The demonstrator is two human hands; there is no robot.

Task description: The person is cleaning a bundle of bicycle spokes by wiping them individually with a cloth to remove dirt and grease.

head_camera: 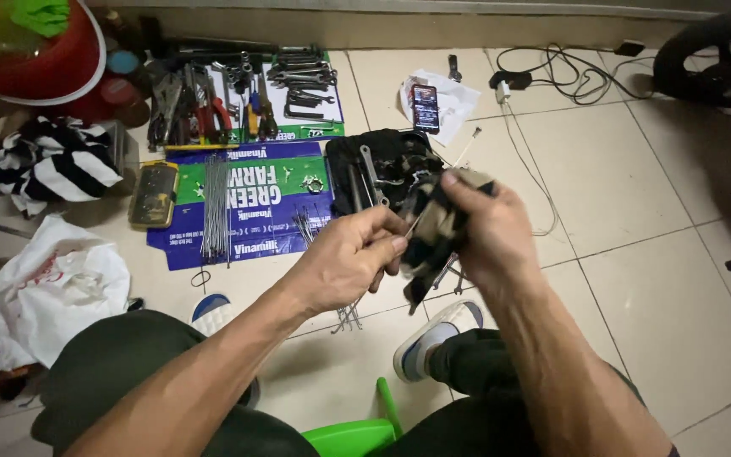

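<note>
Holding a dark rag (433, 224) bunched in the right hand (488, 233); left hand (357, 254) pinches a thin spoke (412, 227) at it. Best gripped firmly, over the floor (628, 279).

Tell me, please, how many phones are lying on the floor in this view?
1: a phone with its screen lit lies on a white sheet of paper on the tiles, beyond the black tool pouch. Others may be hidden among the clutter.
</note>
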